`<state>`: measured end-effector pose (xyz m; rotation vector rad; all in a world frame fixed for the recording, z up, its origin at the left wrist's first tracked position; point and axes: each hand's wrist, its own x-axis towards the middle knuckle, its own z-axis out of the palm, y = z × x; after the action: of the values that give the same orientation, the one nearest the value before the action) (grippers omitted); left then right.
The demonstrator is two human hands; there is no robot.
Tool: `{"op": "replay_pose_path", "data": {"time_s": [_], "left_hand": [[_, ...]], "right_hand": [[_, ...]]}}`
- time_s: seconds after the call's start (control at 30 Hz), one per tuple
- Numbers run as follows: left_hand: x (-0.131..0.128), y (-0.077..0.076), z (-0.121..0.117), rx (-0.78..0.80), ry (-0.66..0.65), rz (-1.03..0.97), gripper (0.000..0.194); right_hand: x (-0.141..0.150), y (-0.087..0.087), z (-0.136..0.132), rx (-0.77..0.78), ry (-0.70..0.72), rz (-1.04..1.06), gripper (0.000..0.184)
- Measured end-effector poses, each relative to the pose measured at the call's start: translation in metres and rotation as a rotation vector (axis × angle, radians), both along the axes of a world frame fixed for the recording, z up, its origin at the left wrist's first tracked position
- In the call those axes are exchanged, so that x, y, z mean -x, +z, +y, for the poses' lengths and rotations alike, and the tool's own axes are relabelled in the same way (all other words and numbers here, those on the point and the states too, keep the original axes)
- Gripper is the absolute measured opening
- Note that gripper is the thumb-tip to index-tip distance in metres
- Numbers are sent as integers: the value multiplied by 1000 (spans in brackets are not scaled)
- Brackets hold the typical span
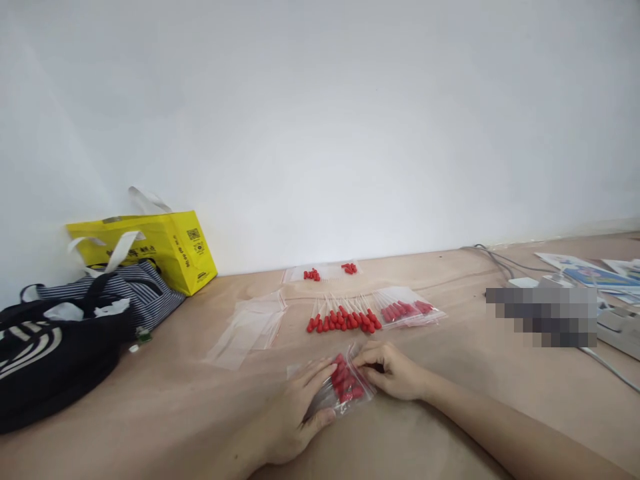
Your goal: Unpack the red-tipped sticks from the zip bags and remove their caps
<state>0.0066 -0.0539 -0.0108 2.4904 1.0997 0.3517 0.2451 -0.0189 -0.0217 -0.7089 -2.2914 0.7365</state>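
A clear zip bag (370,392) with several red-headed sticks (345,380) in it lies on the table between my hands. My left hand (300,407) holds the bag from its left side, fingers across the top and thumb at the near edge. At the bag's right end, my right hand (390,370) pinches the zip edge between thumb and fingers. Just beyond is a row of loose sticks with red rounded heads (343,320). Filled zip bags (410,307) are stacked to the right of that row, and flat clear bags (245,327) to its left.
Farther back, another clear bag (327,271) bears small red pieces near the wall. On the left stand a yellow carrier bag (185,250), a striped bag (130,293) and a black bag (60,367). Cables (493,257), a power strip (620,327) and printed sheets (590,273) are at right.
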Motion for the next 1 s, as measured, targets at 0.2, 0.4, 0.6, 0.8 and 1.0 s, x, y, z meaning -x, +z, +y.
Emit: {"op": "replay_pose_path", "data": {"time_s": [0.2,0.4,0.6,0.8,1.0], "left_hand": [[0,-6,3,-9,32,6,59],[-3,-2,0,-10,50,-56,59],[-4,1,-1,14,59,-66,62],[0,-5,3,0,25,-52,63],[1,-2,2,3,32,-54,63]], "right_hand": [[3,0,1,293,50,39,27],[6,8,-3,298,-5,37,30],[14,6,-9,340,-85,-5,24],[13,6,-8,254,-35,-78,24],[13,11,-11,196,-70,-97,26]]}}
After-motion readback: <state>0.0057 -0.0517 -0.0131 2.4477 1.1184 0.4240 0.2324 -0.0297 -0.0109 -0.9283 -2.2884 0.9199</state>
